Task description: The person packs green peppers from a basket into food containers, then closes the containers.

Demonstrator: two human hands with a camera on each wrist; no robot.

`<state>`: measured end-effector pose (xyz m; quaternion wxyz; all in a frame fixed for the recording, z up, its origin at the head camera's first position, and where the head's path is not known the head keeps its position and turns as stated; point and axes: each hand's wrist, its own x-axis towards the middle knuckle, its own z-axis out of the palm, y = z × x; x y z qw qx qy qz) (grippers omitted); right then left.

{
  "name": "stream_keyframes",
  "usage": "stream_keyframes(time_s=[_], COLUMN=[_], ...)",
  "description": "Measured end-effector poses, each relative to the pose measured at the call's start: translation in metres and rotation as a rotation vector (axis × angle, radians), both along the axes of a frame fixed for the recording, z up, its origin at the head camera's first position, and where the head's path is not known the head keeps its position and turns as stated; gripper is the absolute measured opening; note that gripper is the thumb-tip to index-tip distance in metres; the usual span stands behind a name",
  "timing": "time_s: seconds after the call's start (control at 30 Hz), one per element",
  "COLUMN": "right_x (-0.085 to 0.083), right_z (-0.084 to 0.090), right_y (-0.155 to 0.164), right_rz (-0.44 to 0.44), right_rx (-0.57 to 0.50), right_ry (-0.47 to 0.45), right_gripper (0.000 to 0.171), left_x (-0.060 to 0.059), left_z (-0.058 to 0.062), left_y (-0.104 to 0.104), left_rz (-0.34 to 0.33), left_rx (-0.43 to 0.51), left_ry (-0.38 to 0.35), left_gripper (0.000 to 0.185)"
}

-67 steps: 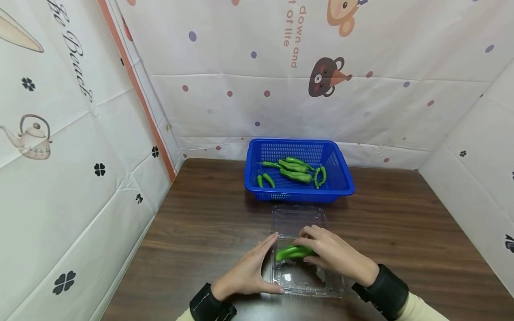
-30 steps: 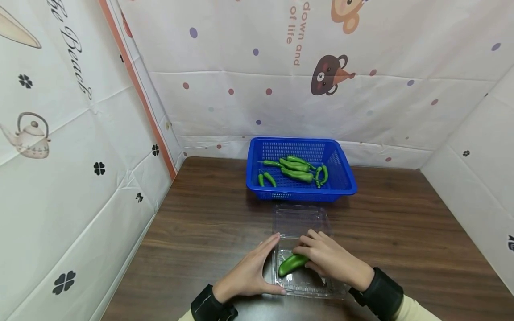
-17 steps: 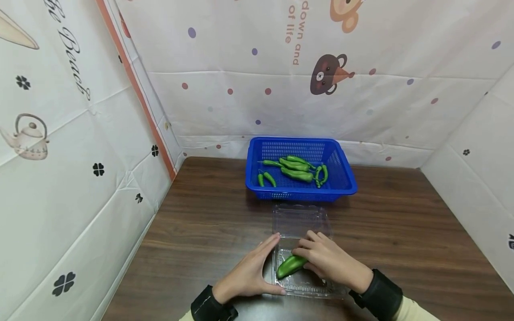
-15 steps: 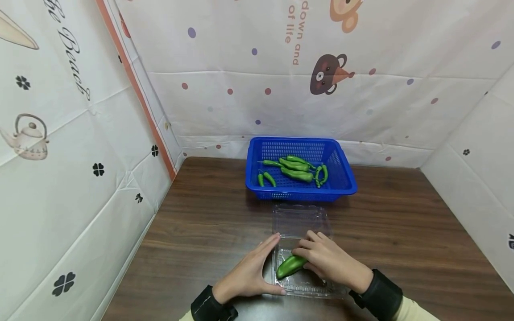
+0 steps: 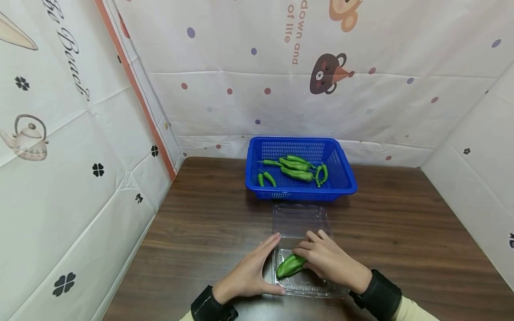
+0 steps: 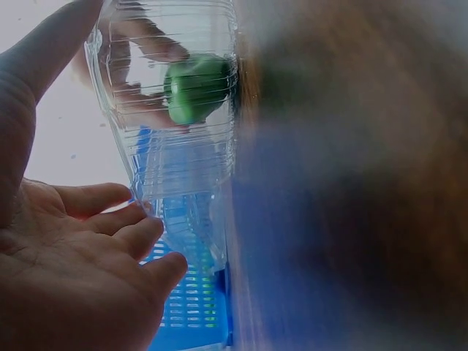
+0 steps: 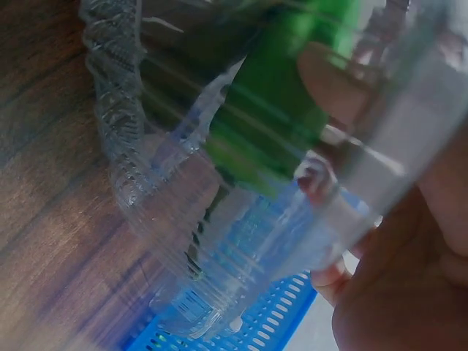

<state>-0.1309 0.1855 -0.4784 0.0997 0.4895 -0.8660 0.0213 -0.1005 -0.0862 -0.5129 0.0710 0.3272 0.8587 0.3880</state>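
In the head view, my right hand (image 5: 331,261) holds a green pepper (image 5: 289,267) between thumb and fingers, inside the base of a clear plastic clamshell box (image 5: 307,292). The pepper slants, its left end nearer me; the fingers hide its other end. Through the box wall in the left wrist view, the pepper (image 6: 191,89) appears low in the base. My left hand (image 5: 249,274) spreads along the box's left side, its fingertips and thumb touching the edge. The right wrist view shows the right hand (image 7: 409,270) over the wall, with the pepper (image 7: 274,102) behind the plastic.
The box's lid (image 5: 300,220) lies folded back, away from me. Just behind it stands a blue perforated basket (image 5: 299,195) with several green peppers (image 5: 296,174) of different sizes. Printed cloth (image 5: 225,111) walls in the wooden table (image 5: 192,223) at the back and sides.
Over about two seconds, the pepper has gone from nearly level to slanted, its left end moving lower and toward me. My right hand shifted slightly with it; the left hand stayed at the box.
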Motion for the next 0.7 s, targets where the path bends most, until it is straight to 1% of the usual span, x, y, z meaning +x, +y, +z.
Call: stream_keyframes(time_s=[0.47,0.7], right_x=[0.0007,0.0007], right_z=[-0.002,-0.0018], right_y=[0.0018,0.0016], right_rz=[0.019,0.011], right_rx=[-0.028,-0.029], right_ry=[0.017,-0.008], right_gripper=[0.048,0.047], left_x=[0.001,0.0019], left_z=[0.0006,0.0004], left_y=[0.0006,0.0007], left_rz=[-0.011,-0.014], left_rx=[-0.002,-0.005], left_ry=[-0.005,-0.013], left_gripper=[0.118,0.117])
